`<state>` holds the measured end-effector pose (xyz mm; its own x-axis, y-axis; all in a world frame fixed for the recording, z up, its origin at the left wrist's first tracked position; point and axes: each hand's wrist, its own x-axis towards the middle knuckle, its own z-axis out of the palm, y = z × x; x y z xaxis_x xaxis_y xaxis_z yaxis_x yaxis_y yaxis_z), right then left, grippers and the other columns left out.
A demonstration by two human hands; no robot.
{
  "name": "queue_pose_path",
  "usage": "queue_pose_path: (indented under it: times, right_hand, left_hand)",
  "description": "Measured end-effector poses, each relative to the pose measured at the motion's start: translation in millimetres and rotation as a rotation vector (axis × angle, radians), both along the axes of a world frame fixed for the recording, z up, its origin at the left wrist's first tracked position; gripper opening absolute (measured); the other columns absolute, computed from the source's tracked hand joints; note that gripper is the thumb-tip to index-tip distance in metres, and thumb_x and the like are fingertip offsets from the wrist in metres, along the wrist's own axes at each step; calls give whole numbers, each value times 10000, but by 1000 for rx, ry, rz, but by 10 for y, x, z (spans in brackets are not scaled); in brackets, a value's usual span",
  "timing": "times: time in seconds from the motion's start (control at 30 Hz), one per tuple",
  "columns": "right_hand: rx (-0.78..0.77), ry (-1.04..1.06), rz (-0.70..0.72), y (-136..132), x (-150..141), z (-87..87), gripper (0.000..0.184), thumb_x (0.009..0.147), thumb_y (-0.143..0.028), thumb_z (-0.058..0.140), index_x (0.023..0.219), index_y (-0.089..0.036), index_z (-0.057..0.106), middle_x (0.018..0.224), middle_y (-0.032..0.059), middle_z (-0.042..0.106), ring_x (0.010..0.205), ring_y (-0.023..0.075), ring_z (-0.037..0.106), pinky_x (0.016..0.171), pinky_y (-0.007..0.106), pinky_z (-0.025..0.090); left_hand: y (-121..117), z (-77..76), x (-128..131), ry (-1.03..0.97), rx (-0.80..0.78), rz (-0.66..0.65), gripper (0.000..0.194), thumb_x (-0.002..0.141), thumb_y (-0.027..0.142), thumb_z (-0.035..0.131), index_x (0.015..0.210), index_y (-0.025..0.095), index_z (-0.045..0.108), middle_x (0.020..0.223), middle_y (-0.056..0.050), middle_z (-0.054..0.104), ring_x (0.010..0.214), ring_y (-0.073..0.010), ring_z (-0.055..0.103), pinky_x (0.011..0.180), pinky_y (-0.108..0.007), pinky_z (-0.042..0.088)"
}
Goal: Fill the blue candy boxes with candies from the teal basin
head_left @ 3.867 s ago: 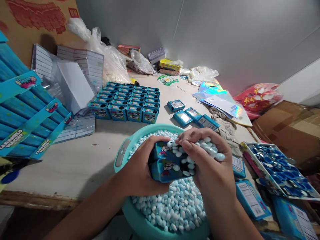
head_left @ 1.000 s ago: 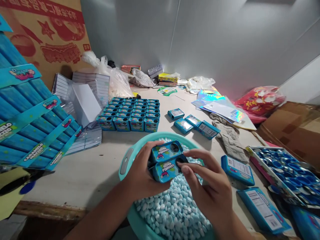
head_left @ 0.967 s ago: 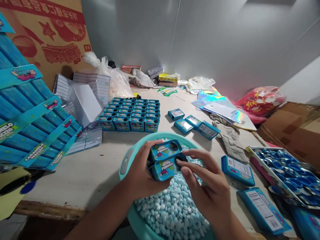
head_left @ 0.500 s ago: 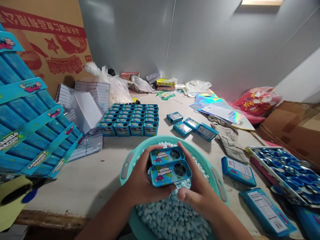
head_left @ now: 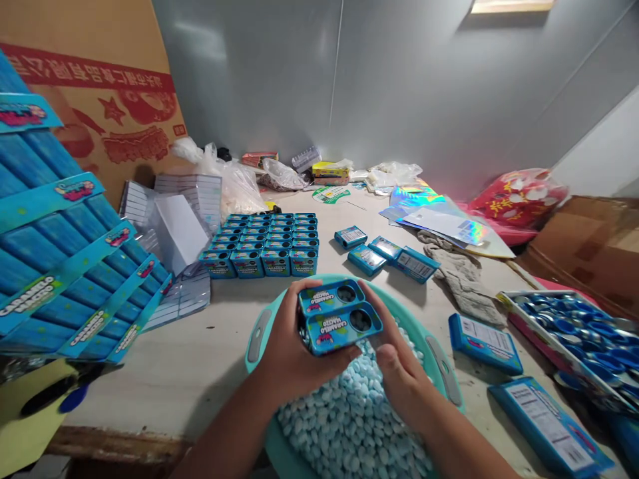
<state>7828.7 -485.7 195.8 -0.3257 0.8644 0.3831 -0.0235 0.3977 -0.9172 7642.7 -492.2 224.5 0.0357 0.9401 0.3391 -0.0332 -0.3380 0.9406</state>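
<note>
Two blue candy tins [head_left: 335,320], side by side with their printed ends and round dark holes facing up, are held between my hands. My left hand [head_left: 292,356] wraps round their left side, thumb along the near face. From the right, my right hand [head_left: 399,362] presses its fingers against the tins, while its thumb sits off the near side. Both hands are above a teal basin [head_left: 272,326] full of pale blue candies [head_left: 344,426]. Whether candies fill the held tins cannot be made out through the holes.
Upright blue tins [head_left: 264,246] stand in rows behind the basin; several more tins [head_left: 367,259] lie flat to the right. A tray of blue caps [head_left: 579,339] is at far right, near a grey glove [head_left: 462,279]. Display boxes [head_left: 64,226] and scissors [head_left: 54,392] are at left.
The tins have risen slightly and tilt a little more to one side. My right thumb has moved away from the left one. The whole view has shifted slightly.
</note>
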Motion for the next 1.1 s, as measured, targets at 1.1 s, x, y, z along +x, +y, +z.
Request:
queue_pose_path:
  times: [1.1]
  right_hand:
    - [377,-556,118,755,48,1319,867,689,-508,921,1421,-240,543,1269,85,670,1114,308,655,939,447,575]
  left_hand:
    - [652,594,-283,456,434,32,1054,585,420,973,1483,273,444,1399,-114,435,1310,-334,515,1148,-494,459]
